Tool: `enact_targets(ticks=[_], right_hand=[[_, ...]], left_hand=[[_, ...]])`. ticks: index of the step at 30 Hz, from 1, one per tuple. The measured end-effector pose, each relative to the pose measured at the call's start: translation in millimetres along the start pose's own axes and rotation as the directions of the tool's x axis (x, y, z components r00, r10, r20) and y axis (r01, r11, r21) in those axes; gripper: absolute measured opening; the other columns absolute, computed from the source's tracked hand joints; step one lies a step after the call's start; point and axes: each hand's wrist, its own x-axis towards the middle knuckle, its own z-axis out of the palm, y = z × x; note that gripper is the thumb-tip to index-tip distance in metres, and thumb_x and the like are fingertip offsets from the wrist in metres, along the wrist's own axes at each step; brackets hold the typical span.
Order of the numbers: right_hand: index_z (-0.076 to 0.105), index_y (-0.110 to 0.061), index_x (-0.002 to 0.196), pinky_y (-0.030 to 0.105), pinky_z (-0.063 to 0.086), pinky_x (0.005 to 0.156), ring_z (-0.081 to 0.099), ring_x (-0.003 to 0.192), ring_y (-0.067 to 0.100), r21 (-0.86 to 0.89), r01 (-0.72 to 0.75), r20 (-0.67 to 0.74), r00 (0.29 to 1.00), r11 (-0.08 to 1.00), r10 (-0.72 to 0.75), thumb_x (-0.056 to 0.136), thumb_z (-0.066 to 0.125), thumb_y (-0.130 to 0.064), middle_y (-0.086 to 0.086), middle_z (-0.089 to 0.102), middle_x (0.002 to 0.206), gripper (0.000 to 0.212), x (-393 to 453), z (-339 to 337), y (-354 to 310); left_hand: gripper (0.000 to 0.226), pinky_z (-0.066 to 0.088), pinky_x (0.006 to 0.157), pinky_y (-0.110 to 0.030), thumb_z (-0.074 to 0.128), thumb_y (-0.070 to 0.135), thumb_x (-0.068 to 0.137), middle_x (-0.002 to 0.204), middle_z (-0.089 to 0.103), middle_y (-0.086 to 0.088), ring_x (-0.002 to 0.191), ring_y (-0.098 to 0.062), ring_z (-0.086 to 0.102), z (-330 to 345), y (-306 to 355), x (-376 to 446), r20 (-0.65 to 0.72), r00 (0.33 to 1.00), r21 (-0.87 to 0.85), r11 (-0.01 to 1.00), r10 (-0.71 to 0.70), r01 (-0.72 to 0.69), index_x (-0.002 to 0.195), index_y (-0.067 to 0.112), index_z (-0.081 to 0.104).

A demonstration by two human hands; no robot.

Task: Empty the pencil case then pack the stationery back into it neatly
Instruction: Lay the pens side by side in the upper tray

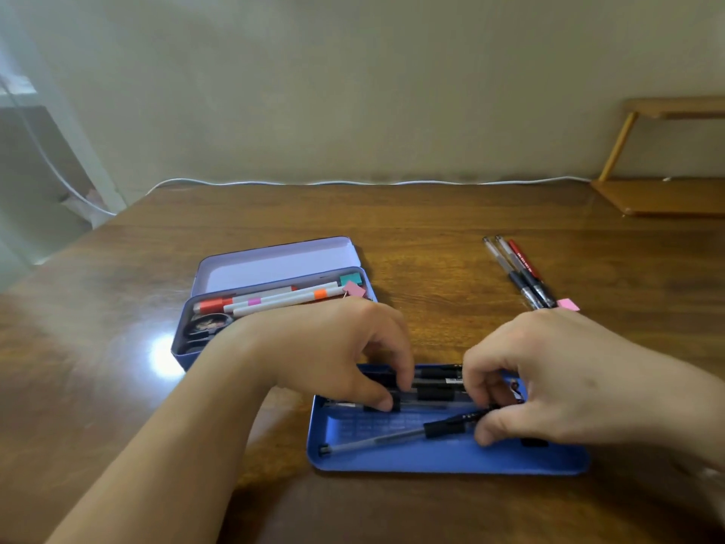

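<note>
A blue metal tray [439, 459] lies on the table in front of me, with several black-grip gel pens [435, 392] lined up along its far side. My left hand [333, 351] rests its fingertips on those pens. My right hand [557, 382] pinches the cap end of one more gel pen [392, 437], which lies slanted across the tray. Behind on the left, the open lilac pencil case [274, 265] holds white markers [282, 298] with orange and pink bands, a round black item and small pink and teal pieces.
Three loose pens [521, 274], one red, lie on the wooden table to the right, with a pink clip [568, 305] beside their tips. A wooden shelf stand [667, 190] sits at the back right. A white cable [353, 183] runs along the wall edge.
</note>
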Motion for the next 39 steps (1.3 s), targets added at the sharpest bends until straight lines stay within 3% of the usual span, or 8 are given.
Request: enact_targets(ticks=[11, 15, 19, 23, 29, 33, 36, 39], right_hand=[[0.056, -0.032, 0.072, 0.015, 0.040, 0.057, 0.057, 0.072, 0.001, -0.042, 0.020, -0.045, 0.999, 0.999, -0.022, 0.075, 0.061, -0.064, -0.015, 0.059, 0.066, 0.032, 4, 7, -2], [0.062, -0.032, 0.074, 0.017, 0.041, 0.055, 0.059, 0.064, 0.006, 0.119, -0.113, -0.122, 0.984, 0.986, 0.128, 0.069, 0.062, -0.070, -0.010, 0.063, 0.067, 0.038, 2, -3, 11], [0.062, -0.029, 0.065, 0.028, 0.041, 0.049, 0.056, 0.059, 0.008, 0.173, -0.449, -0.444, 0.759, 0.877, 0.476, 0.077, 0.073, -0.049, -0.008, 0.060, 0.060, 0.025, 7, -8, 51], [0.063, -0.029, 0.070, 0.026, 0.041, 0.054, 0.056, 0.070, 0.008, 0.092, -0.700, -0.276, 0.665, 0.708, 0.694, 0.077, 0.067, -0.059, -0.011, 0.063, 0.072, 0.031, 15, -3, 68], [0.065, -0.027, 0.071, 0.022, 0.034, 0.049, 0.052, 0.064, 0.008, -0.005, -0.778, -0.303, 0.600, 0.628, 0.740, 0.084, 0.062, -0.056, -0.008, 0.062, 0.071, 0.032, 23, -4, 65], [0.068, -0.029, 0.075, 0.020, 0.032, 0.045, 0.051, 0.058, 0.005, -0.005, -0.668, -0.497, 0.648, 0.745, 0.578, 0.089, 0.059, -0.045, -0.010, 0.061, 0.063, 0.024, 18, -4, 59], [0.071, -0.027, 0.071, 0.022, 0.037, 0.042, 0.051, 0.047, 0.006, 0.332, -0.297, -0.597, 0.668, 0.895, 0.444, 0.088, 0.061, -0.039, -0.007, 0.060, 0.054, 0.023, 14, -4, 41], [0.073, -0.016, 0.070, 0.029, 0.036, 0.046, 0.043, 0.045, 0.016, 0.707, 0.004, -0.471, 0.749, 0.707, 0.466, 0.082, 0.060, -0.046, 0.003, 0.055, 0.052, 0.034, 18, 2, 14]], left_hand=[[0.026, 0.050, 0.082, -0.021, 0.081, 0.042, 0.074, 0.103, 0.056, 0.023, 0.096, -0.001, 0.056, 0, 1, 0, 0.034, 0.999, 0.030, 0.999, -0.011, 0.010, 0.095, 0.037, 0.066], [0.025, 0.051, 0.079, -0.025, 0.081, 0.042, 0.074, 0.097, 0.057, 0.020, 0.092, -0.004, 0.057, 2, 0, 0, 0.021, 1.000, 0.026, 1.000, 0.005, -0.006, 0.094, 0.036, 0.066], [0.021, 0.050, 0.071, -0.028, 0.074, 0.048, 0.080, 0.093, 0.060, 0.016, 0.084, -0.009, 0.058, 1, 1, 0, -0.031, 0.999, 0.002, 0.999, 0.034, -0.034, 0.093, 0.034, 0.067], [0.014, 0.050, 0.070, -0.031, 0.070, 0.043, 0.085, 0.088, 0.063, 0.011, 0.083, -0.012, 0.059, 1, 0, 3, -0.155, 0.985, 0.028, 0.997, 0.077, -0.074, 0.088, 0.030, 0.066], [0.009, 0.050, 0.068, -0.036, 0.068, 0.037, 0.088, 0.081, 0.063, 0.008, 0.079, -0.015, 0.059, 2, -9, 6, -0.310, 0.946, 0.014, 0.995, 0.097, -0.097, 0.087, 0.027, 0.066], [0.019, 0.048, 0.070, -0.026, 0.070, 0.037, 0.086, 0.086, 0.061, 0.013, 0.081, -0.009, 0.057, 5, -10, 11, -0.547, 0.828, 0.102, 0.991, 0.127, -0.084, 0.103, 0.028, 0.066], [0.034, 0.049, 0.067, -0.028, 0.068, 0.034, 0.088, 0.082, 0.059, 0.013, 0.070, -0.012, 0.055, 7, -8, 13, -0.743, 0.664, 0.046, 0.996, 0.088, -0.080, 0.121, 0.029, 0.060], [0.038, 0.054, 0.068, -0.031, 0.056, 0.028, 0.098, 0.086, 0.068, 0.009, 0.068, -0.014, 0.064, 7, -4, 16, -0.772, 0.635, -0.175, 0.971, -0.033, -0.161, 0.136, 0.026, 0.052]])
